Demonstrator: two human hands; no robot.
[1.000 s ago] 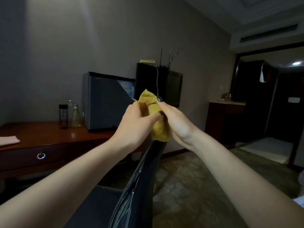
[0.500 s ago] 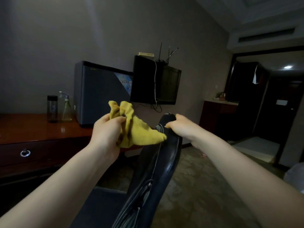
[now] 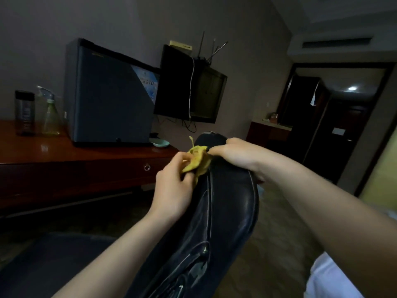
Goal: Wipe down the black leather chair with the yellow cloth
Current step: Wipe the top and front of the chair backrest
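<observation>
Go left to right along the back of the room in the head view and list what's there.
Dark bottle → spray bottle → mini fridge → wall TV → side counter → dark doorway.

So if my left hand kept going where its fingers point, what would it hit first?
Your left hand grips the yellow cloth; straight on it would probably meet the right hand atop the black leather chair, though depth is unclear.

The blue sticker [image 3: 146, 82] on the fridge [image 3: 107, 100] door shows "10" after two unreadable characters. The fridge's brand mark and the label on the dark bottle [image 3: 24, 112] are too blurred to read.
</observation>
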